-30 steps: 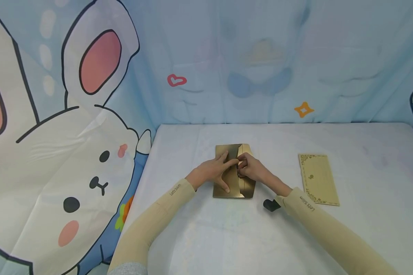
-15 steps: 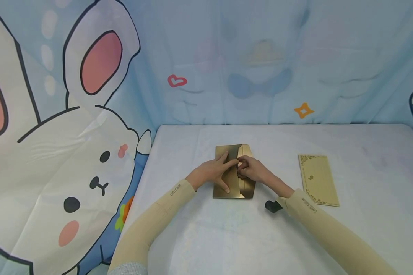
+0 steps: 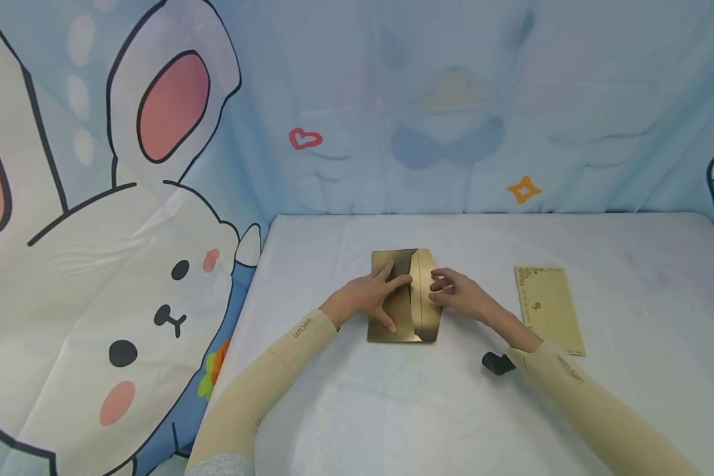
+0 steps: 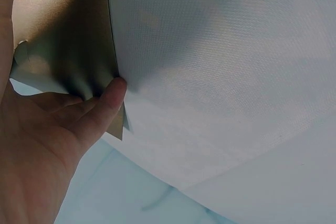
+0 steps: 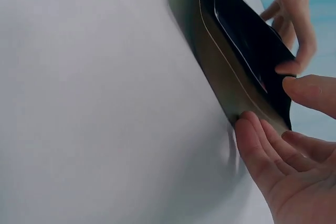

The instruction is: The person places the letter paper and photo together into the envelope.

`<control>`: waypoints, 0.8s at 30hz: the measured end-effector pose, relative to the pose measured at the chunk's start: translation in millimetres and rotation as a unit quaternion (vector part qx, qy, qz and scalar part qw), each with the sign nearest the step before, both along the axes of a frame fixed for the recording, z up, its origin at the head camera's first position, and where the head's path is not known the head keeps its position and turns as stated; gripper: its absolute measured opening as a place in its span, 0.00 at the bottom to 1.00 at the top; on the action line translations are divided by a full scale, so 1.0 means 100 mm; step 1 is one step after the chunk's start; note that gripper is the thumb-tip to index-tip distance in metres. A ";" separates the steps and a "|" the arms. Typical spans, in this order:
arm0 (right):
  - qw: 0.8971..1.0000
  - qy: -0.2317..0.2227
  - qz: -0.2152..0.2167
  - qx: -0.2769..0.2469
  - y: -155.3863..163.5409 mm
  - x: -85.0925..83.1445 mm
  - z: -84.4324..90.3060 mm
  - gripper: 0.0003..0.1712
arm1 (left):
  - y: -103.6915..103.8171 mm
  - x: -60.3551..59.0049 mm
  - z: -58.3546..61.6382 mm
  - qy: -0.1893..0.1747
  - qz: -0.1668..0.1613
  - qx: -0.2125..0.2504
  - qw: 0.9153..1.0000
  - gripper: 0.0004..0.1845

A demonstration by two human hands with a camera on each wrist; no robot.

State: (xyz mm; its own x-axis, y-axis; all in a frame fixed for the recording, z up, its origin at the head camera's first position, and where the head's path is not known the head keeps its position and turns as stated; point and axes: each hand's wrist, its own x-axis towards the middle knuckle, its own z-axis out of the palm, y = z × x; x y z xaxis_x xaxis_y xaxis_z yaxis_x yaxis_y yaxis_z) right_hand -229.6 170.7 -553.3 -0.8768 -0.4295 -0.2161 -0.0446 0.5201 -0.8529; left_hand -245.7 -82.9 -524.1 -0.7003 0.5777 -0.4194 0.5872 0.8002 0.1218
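gold envelope (image 3: pixel 406 297) on table (image 3: pixel 357 410): our left hand (image 3: pixel 369 297) presses it, fingers spread; right hand (image 3: pixel 461 297) fingers loose, apart at its flap. we judge closing underway; next, flatten flap.

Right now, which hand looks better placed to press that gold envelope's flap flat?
Probably the right hand: its relaxed fingers lie at the envelope's right edge, next to the flap. The left hand lies spread across the envelope's left side, pinning it down.
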 end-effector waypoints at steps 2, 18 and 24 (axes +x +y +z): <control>1.000 0.000 -0.006 0.006 0.07 0.02 0.00 0.37 | 0.00 0.00 0.00 0.000 0.000 0.001 1.000 0.64; 0.997 0.025 -0.035 0.065 0.70 0.26 0.13 0.44 | -0.01 0.00 0.01 0.009 -0.013 0.000 1.000 0.63; 0.995 0.042 -0.039 0.079 0.96 0.33 0.12 0.46 | -0.01 0.00 0.01 0.006 -0.011 0.002 1.000 0.64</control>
